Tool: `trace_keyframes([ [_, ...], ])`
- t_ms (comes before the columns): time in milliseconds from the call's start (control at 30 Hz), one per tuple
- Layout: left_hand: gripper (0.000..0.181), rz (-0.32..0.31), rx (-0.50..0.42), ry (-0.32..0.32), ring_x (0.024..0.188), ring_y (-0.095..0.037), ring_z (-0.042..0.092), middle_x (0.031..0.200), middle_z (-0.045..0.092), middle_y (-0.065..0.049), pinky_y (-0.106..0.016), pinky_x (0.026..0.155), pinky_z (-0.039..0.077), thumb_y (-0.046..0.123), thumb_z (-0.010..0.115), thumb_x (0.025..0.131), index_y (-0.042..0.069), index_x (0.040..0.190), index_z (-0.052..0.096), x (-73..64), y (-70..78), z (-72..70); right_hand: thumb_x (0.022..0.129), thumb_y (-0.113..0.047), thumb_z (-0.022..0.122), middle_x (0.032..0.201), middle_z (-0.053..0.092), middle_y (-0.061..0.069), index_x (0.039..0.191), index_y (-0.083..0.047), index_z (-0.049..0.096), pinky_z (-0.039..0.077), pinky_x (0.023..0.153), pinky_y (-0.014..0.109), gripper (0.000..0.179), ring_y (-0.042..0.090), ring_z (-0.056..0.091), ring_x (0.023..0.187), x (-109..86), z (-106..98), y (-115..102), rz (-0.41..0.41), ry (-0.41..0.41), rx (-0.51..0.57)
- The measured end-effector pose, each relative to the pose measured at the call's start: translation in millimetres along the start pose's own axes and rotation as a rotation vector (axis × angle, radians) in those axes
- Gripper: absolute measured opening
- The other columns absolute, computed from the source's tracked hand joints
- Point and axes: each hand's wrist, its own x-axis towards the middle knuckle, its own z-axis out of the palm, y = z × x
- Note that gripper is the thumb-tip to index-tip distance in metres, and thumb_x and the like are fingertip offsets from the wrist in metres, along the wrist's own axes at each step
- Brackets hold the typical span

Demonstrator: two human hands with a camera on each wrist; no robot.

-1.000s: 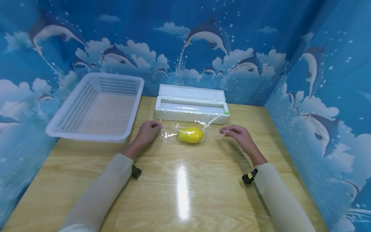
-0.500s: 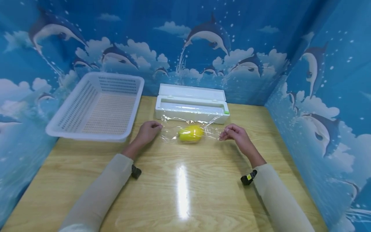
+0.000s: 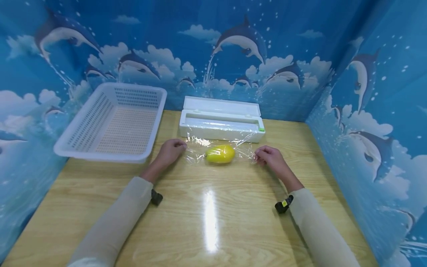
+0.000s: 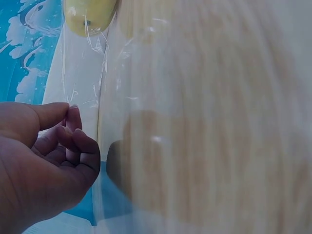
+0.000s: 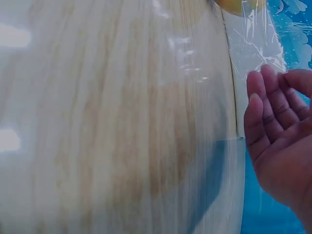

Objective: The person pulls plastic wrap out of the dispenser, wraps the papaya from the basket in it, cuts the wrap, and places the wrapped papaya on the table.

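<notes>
A yellow oval fruit [image 3: 220, 154], greenish at its left end, lies on the table in clear plastic wrap [image 3: 197, 155]. The crinkled film stretches out on both sides of it. My left hand [image 3: 171, 151] pinches the film's left end between thumb and forefinger, the other fingers curled, as the left wrist view shows. At the right end, my right hand [image 3: 271, 157] holds bunched film between thumb and fingertips. In the right wrist view the right hand's other fingers [image 5: 256, 112] are loosely bent. Both hands stay apart from the fruit.
Behind the fruit stands a long white wrap box [image 3: 221, 131] with its lid raised. A white slotted basket [image 3: 110, 155] is at the back left. Dolphin-printed curtains [image 3: 207, 48] close off the back and sides of the wooden table [image 3: 166, 230].
The film on the right side has been gathered toward the right hand, whose fingers shifted their hold. The right forearm has moved slightly left. The left hand has stayed in place.
</notes>
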Motion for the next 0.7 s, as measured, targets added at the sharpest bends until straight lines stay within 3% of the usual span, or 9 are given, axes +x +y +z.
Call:
trace_keyframes([
  [267, 0.029, -0.03, 0.003, -0.036, 0.118, -0.038, 0.06, 0.123, 0.067, -0.023, -0.051, 0.107, 0.046, 0.02, 0.06, 0.1, -0.002, 0.118, 0.067, 2.1, -2.7, -3.3, 0.1, -0.024, 0.06, 0.073, 0.061, 0.0, 0.102, 0.0, 0.066, 0.045, 0.052, 0.026, 0.026, 0.012, 0.055, 0.061, 11.5, 3.0, 1.8, 0.057, -0.04, -0.121],
  [500, 0.029, -0.055, 0.018, -0.058, 0.118, -0.037, 0.061, 0.123, 0.068, -0.021, -0.051, 0.107, 0.047, 0.022, 0.061, 0.1, 0.0, 0.118, 0.068, 3.8, -3.1, -7.0, 0.097, -0.025, 0.061, 0.072, 0.06, 0.0, 0.096, -0.003, 0.066, 0.042, 0.05, 0.024, 0.022, 0.012, 0.056, 0.059, 16.7, 7.1, 1.8, 0.097, -0.046, -0.171],
  [700, 0.024, -0.026, 0.072, -0.041, 0.111, -0.036, 0.063, 0.115, 0.071, -0.019, -0.05, 0.102, 0.049, 0.02, 0.063, 0.099, 0.001, 0.111, 0.071, 5.8, -1.3, -6.2, 0.097, -0.025, 0.062, 0.072, 0.06, 0.0, 0.095, -0.004, 0.065, 0.044, 0.051, 0.023, 0.021, 0.011, 0.057, 0.061, 20.6, 9.6, 2.7, 0.126, -0.04, -0.166],
])
